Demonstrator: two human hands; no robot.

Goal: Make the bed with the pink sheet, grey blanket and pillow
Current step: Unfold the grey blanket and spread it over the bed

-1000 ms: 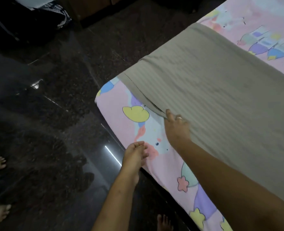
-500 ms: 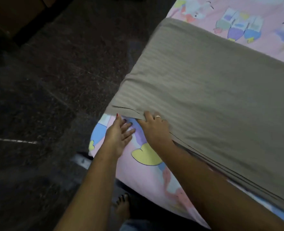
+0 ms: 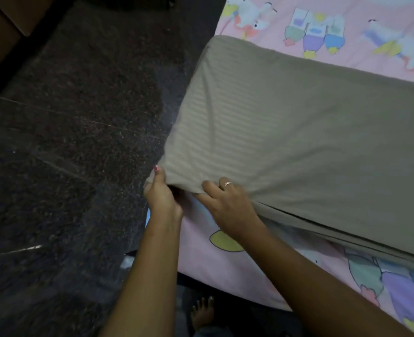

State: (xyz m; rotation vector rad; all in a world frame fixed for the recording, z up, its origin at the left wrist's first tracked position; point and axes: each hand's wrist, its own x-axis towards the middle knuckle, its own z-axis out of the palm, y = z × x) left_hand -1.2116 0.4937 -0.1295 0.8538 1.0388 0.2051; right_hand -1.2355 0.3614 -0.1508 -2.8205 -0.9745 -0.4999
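Firmly gripping the near corner of the folded grey blanket (image 3: pixel 298 142), which lies across the pink sheet (image 3: pixel 208 261), the left hand (image 3: pixel 161 193) and right hand (image 3: pixel 225 203) risk dragging it askew if one tugs harder.

Right hand (image 3: pixel 225 205): you are wearing a thin, pale metal ring (image 3: pixel 228 184) on one finger.
Left hand (image 3: pixel 161 193): you are wearing pinkish-red polish on the thumbnail (image 3: pixel 156 168).
Forearms (image 3: pixel 150 263): you are going bare-armed.
Foot (image 3: pixel 202 312): you are going barefoot.
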